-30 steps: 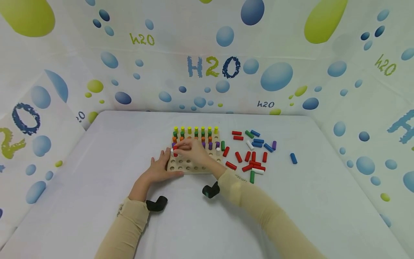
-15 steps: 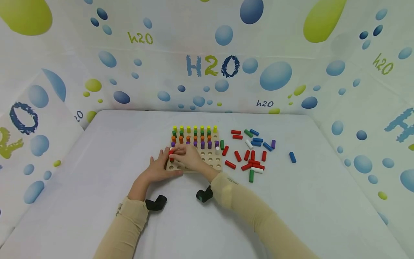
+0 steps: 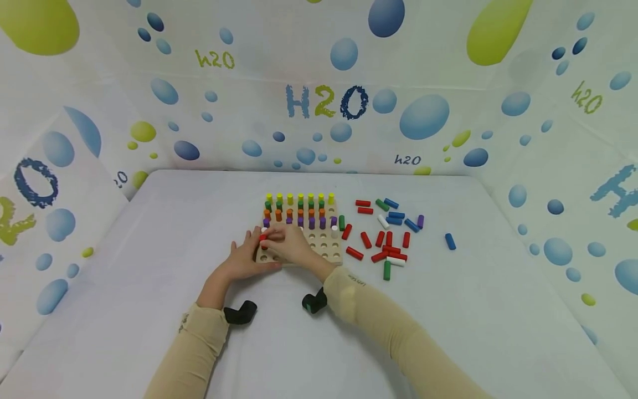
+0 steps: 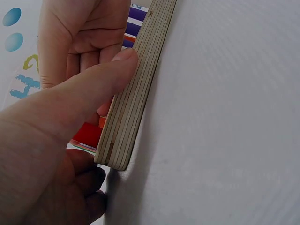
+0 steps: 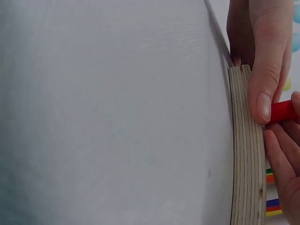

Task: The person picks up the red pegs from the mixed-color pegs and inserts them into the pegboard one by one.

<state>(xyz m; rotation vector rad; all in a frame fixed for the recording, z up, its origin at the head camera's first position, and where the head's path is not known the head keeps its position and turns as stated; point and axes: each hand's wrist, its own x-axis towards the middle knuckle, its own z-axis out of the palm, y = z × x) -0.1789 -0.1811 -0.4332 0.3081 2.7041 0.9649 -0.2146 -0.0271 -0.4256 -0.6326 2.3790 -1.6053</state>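
Observation:
A wooden pegboard (image 3: 318, 250) lies on the table, with upright rows of yellow, green, orange and purple pegs. My left hand (image 3: 242, 262) holds its near left corner, thumb along the front edge and fingers at the left side. My right hand (image 3: 294, 244) pinches a red peg (image 3: 263, 238) upright over the left end of a row near the front; the left wrist view shows the red peg (image 4: 88, 134) close to the board's top. Whether it sits in a hole cannot be seen. Behind it stands a white peg (image 3: 265, 229); another white peg (image 3: 334, 232) stands at the right end of that row.
Right of the board lie several loose pegs: red pegs (image 3: 366, 239), blue pegs (image 3: 394, 221), a green peg (image 3: 386, 270), a white peg (image 3: 396, 262) and a purple peg (image 3: 421, 221). One blue peg (image 3: 450, 241) lies farther right. A printed cloth (image 3: 249, 122) hangs behind.
My right hand has moved left and toward me with the red peg, from the white peg's row to the row in front. In the last half second it barely moves. My left hand stays.

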